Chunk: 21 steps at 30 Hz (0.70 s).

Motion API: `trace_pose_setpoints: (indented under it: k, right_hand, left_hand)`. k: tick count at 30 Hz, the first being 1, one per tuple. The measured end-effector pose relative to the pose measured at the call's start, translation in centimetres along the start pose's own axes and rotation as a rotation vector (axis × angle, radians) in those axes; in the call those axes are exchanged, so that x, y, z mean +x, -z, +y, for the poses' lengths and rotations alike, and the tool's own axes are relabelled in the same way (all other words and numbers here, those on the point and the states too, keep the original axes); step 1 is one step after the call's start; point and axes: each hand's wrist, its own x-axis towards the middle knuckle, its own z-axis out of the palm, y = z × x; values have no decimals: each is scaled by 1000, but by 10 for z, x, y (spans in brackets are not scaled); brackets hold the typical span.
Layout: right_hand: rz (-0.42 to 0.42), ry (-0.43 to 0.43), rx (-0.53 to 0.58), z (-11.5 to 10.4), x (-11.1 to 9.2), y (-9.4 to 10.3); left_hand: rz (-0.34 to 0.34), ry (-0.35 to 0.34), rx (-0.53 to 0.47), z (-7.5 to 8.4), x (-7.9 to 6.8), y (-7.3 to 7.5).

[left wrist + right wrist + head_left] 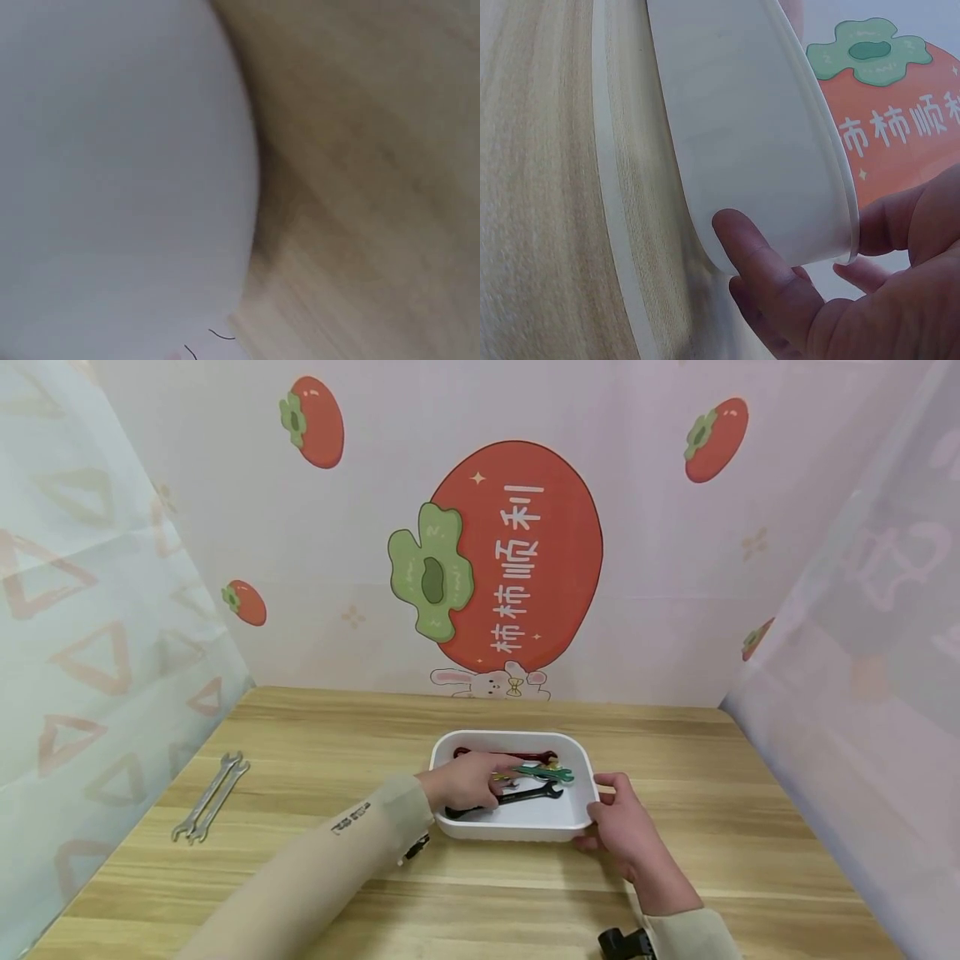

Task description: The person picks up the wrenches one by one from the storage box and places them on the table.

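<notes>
From farthest back, the head camera is looking forward and down at the tray (510, 832). Left wrist is facing it very closely, frame left; right wrist, near and tilted, is sharing tray and upper-right fruit (907, 169) with head.

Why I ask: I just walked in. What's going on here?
A person has their left hand in a white tray, fingers beside a green wrench; I can't tell whether they grip it. Their right hand holds the tray's right end. A black wrench and a dark red wrench also lie inside, while two silver wrenches lie on the wooden table, left of the tray.
</notes>
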Motion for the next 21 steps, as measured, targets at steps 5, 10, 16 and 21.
trace_pose_setpoints:
  k: [5, 10, 16, 21]
  right_hand:
    - [0, -4, 4, 1, 1, 1]
    - [1, -5, 6, 0, 1, 1]
    - [1, -1, -2, 1, 1, 1]
    - [-1, 1, 2, 2, 1, 1]
  left_hand:
    - [42, -48, 144, -5, 4, -7]
    - [71, -90, 303, -8, 10, -11]
    - [45, -58, 283, -1, 6, -10]
    - [30, -62, 229, 2, 3, -7]
